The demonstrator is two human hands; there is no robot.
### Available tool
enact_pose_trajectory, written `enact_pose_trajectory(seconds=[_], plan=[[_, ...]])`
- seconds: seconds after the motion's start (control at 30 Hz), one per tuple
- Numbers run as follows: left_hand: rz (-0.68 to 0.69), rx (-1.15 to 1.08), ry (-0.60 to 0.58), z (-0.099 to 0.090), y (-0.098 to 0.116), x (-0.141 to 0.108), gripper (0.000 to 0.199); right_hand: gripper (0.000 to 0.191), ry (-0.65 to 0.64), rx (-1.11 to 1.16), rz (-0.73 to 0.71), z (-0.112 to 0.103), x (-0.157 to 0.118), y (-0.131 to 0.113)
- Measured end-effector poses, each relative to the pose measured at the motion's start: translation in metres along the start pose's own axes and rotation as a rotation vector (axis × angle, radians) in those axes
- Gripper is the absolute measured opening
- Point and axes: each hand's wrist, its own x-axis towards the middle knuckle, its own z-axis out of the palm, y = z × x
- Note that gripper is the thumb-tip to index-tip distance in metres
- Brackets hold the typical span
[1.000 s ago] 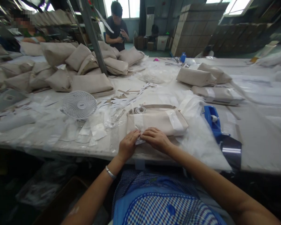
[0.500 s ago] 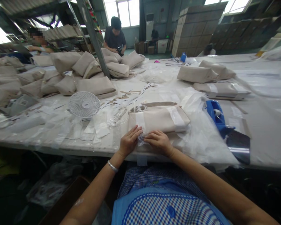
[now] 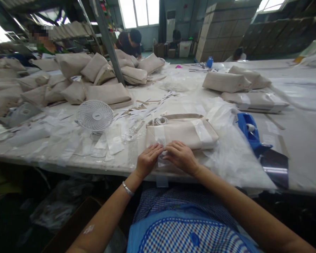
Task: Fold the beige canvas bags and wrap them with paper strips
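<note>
In front of me a flat beige bag [image 3: 176, 135] lies on the table, with white wrapping strips [image 3: 203, 133] around it. A coiled white strap or cord [image 3: 161, 121] rests at its back left corner, beside the bag's raised handle. My left hand [image 3: 149, 159] is at the bag's front left edge, its fingers pressed together on crumpled clear plastic [image 3: 162, 143]. Opposite it, my right hand [image 3: 181, 156] pinches the same plastic with thumb and curled fingers. The fingertips of both hands nearly meet, and partly hide what lies between them.
Left stands a white fan [image 3: 94, 115] among plastic scraps. A blue tape dispenser [image 3: 249, 131] sits at right beside loose plastic sheeting [image 3: 234, 158]. More beige bags [image 3: 226, 82] lie behind and are heaped at left. A metal post [image 3: 109, 42] rises mid-table; co-workers are beyond.
My hands stay at the bag's front edge; my right fingers have lifted and curled slightly. The co-worker across the table has bent lower. The view has shifted a little.
</note>
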Motion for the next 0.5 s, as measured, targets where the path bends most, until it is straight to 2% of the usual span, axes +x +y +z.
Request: enact_pose_trajectory(seconds=[0.1,0.27,0.4,0.5], plan=[[-0.008,-0.033,-0.046,-0.008,0.001,0.001,0.049,0.021,-0.105,-0.120,0.042,0.017,0.001,0.004],[-0.131,-0.256,-0.180,-0.029,0.007,0.005,0.061,0.015,-0.066,-0.185,0.110,0.036,-0.006,0.001],[-0.128,-0.108,-0.043,-0.022,0.011,0.006,0.028,0.017,-0.053,-0.190,0.120,0.038,-0.008,0.001],[-0.130,-0.033,0.026,-0.012,0.011,0.003,0.021,0.028,-0.058,-0.156,0.060,0.029,-0.023,-0.006]])
